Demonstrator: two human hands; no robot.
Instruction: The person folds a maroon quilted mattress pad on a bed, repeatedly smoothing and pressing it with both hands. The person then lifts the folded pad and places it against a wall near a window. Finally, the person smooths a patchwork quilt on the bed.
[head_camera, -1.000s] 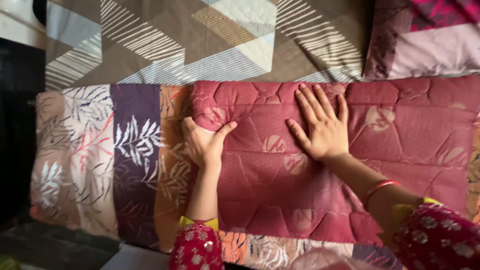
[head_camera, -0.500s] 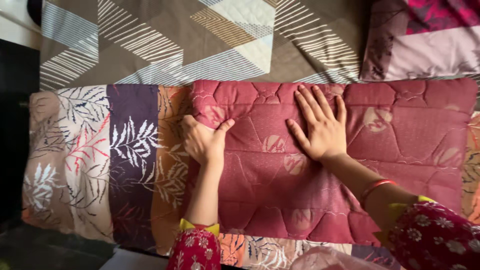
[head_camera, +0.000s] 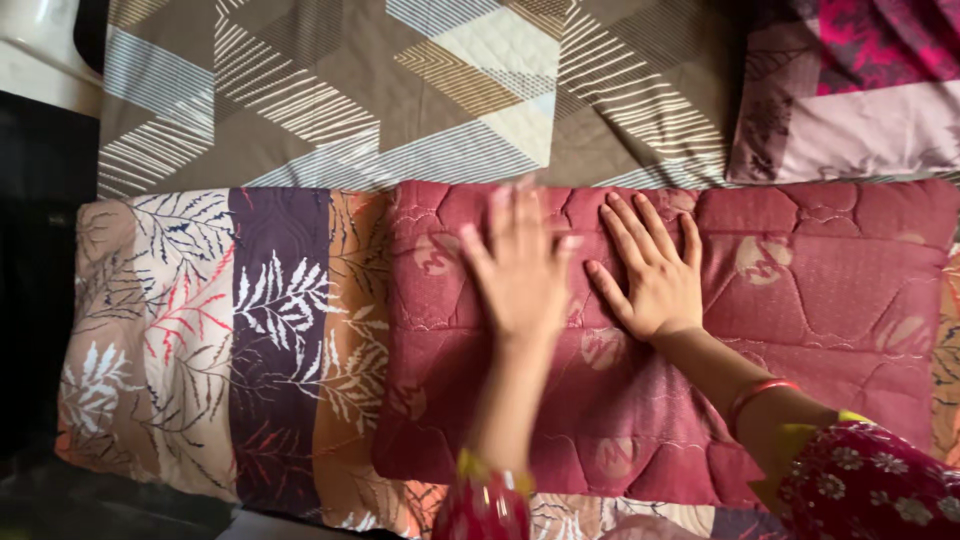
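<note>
Under both hands lies the folded maroon quilt (head_camera: 800, 300), a thick padded slab with stitched patterns and pale round motifs, stretched crosswise on the bed. Right hand (head_camera: 655, 268) is pressed flat on it, palm down, fingers spread and pointing away from the person, clamped on nothing. Left hand (head_camera: 520, 262) sits just beside it, to its left, also open with fingers splayed over the maroon fabric, but it is blurred, so I cannot tell whether it actually touches the quilt or hovers just above. The two hands are close, thumbs nearly meeting, yet apart. An orange bangle (head_camera: 762, 392) rings the right wrist, and red flowered sleeves with yellow cuffs (head_camera: 880, 485) cover both forearms nearest the person. Left of the left hand, the quilt's other face (head_camera: 250, 330) shows, striped in beige, purple and orange with leaf prints, running out from beneath the maroon layer. Beyond the fingertips, the bedsheet (head_camera: 330, 90) spreads in brown, white and grey triangles with line patterns. Up past the right hand, at the far right, a pink and magenta pillow (head_camera: 860, 100) rests on that sheet.
</note>
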